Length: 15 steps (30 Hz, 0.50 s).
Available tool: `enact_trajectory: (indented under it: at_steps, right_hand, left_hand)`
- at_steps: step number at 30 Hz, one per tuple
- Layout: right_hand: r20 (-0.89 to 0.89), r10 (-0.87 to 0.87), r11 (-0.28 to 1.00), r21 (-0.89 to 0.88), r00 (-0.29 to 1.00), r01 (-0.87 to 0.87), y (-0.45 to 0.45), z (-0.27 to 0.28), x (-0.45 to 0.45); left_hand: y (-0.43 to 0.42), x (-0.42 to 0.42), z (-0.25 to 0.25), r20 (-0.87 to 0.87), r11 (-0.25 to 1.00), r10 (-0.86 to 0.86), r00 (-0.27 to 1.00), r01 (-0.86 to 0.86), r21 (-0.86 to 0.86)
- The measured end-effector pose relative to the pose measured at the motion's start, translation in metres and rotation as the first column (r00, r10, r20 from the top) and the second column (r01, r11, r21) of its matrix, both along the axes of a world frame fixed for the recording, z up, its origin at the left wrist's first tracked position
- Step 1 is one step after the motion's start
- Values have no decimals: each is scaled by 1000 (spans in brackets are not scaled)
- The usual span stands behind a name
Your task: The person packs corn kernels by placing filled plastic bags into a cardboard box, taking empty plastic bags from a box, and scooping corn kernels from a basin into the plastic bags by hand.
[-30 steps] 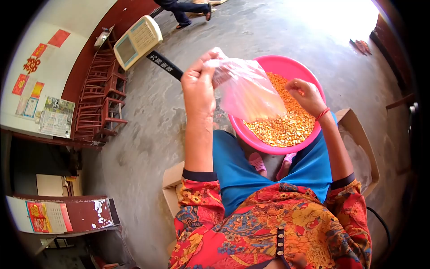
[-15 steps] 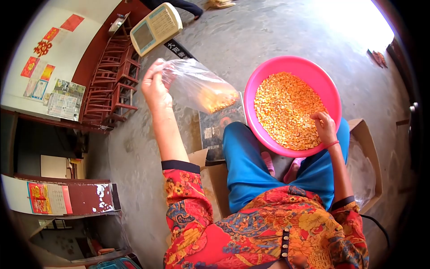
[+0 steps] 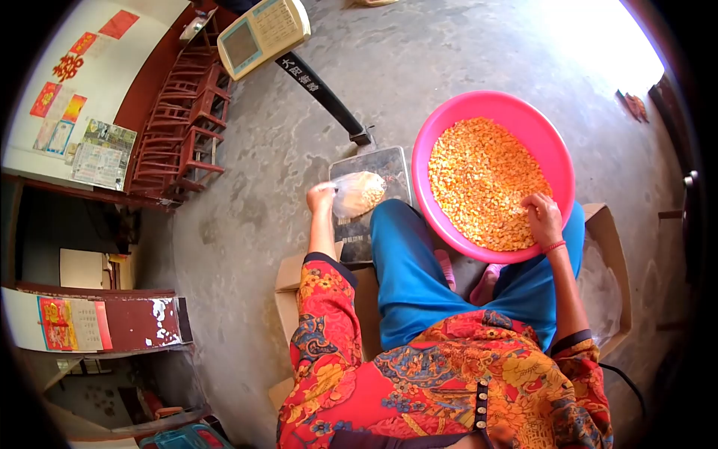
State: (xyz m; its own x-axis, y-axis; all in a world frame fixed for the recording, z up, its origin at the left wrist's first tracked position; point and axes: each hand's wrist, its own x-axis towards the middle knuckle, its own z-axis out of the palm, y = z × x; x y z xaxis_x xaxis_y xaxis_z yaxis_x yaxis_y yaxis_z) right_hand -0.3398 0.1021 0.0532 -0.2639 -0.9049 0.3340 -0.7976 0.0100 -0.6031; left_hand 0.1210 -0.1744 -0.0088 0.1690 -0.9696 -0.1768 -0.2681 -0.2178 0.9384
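My left hand (image 3: 321,197) grips the gathered neck of a clear plastic bag (image 3: 360,193). Yellow corn kernels fill the bag's far end, which rests on or just above the dark platform of a weighing scale (image 3: 383,161). My right hand (image 3: 544,218), a red band at its wrist, is at the near right side of a pink basin (image 3: 552,142). Its fingers are curled together over the corn kernels (image 3: 479,176) heaped inside; what they hold, if anything, is hidden. The basin leans against my knees.
The scale's display head (image 3: 262,37) stands on a black post (image 3: 321,93) beyond the bag. Open cardboard boxes flank my legs, the right box (image 3: 617,269) holding clear plastic. Stacked red-brown wooden stools (image 3: 179,127) line the left wall.
My left hand has lowered the bag of corn from beside the display head down to the scale platform. My right hand stays at the basin, with its fingers shifted slightly.
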Motion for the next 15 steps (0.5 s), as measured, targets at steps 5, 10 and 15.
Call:
enact_trajectory:
  at_steps: [5, 10, 15]
  right_hand:
    - [-15, -5, 1000, 27, 1000, 6, -1, 3, 2]
    - [-1, -9, 999, 37, 1000, 9, 0, 6, 2]
    - [-12, -15, 998, 57, 1000, 16, 1, 2, 2]
  left_hand:
    - [8, 2, 12, -15, 997, 76, 997, -76, 8]
    - [-6, -7, 41, -256, 965, 134, 957, -185, -187]
    - [-2, 0, 23, -122, 996, -27, 992, 16, -91]
